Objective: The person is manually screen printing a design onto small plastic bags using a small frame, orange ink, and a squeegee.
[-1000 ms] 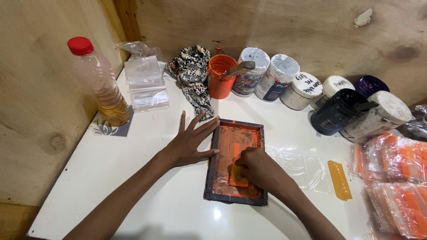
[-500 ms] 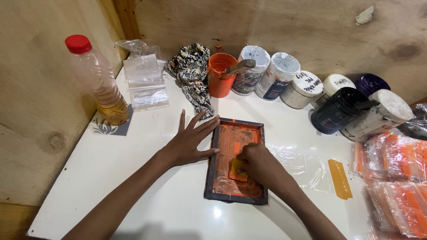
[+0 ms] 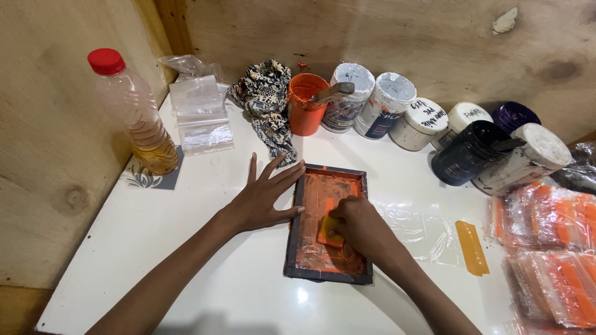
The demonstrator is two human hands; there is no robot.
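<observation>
The screen frame (image 3: 329,224) is a small dark rectangle with a flat middle smeared all over with orange ink. It lies flat on the white desk (image 3: 186,248), nearer the front edge than the back wall. The right hand (image 3: 363,226) is inside the frame, curled tight around a little yellow-orange scraper (image 3: 329,224) pressed on the inky middle. The left hand (image 3: 264,198) is open, its fingers spread flat, the fingertips touching the left side of the frame and the palm on the desk. Along the back edge stand one orange cup (image 3: 305,105) with a tool sticking out, and seven ink jars (image 3: 428,118) in a row, some lying tipped. One patterned cloth (image 3: 267,99) lies by the cup. One plastic bottle (image 3: 133,111) with a red cap and yellowish liquid stands near the back left corner, beside a pile of clear bags (image 3: 200,115). One flat orange strip (image 3: 472,248) lies to the right of the frame. Packs of orange things (image 3: 552,248) sit at the right edge.
</observation>
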